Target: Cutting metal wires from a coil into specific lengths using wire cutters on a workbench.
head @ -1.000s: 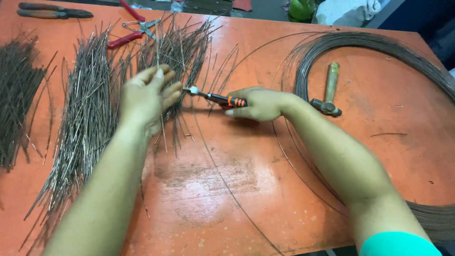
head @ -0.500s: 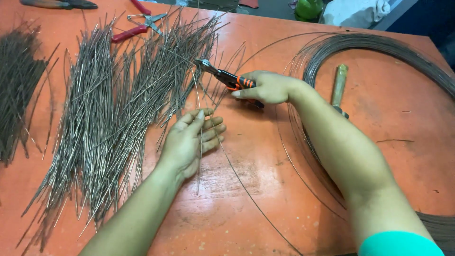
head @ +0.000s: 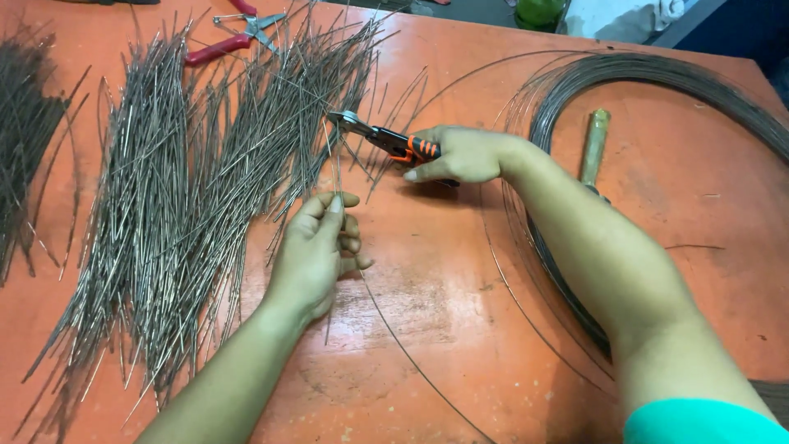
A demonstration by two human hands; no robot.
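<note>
Left hand (head: 316, 247) pinching wire (head: 335, 168), right hand (head: 460, 154) gripping cutters (head: 386, 138) on wire, pile (head: 189, 181) left of wire, coil (head: 657, 82) right.

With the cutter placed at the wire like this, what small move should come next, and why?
Probably squeeze the cutter shut. The right hand holds its orange and black handles, and its tip sits at the thin wire that the left hand pinches upright just below. The wire looks steadied and lined up, and many cut wire pieces already lie on the orange table.

Workshop, orange workbench (head: 460, 329), wire coil (head: 657, 78), cut wire pieces (head: 189, 181), pliers (head: 234, 37)
</note>
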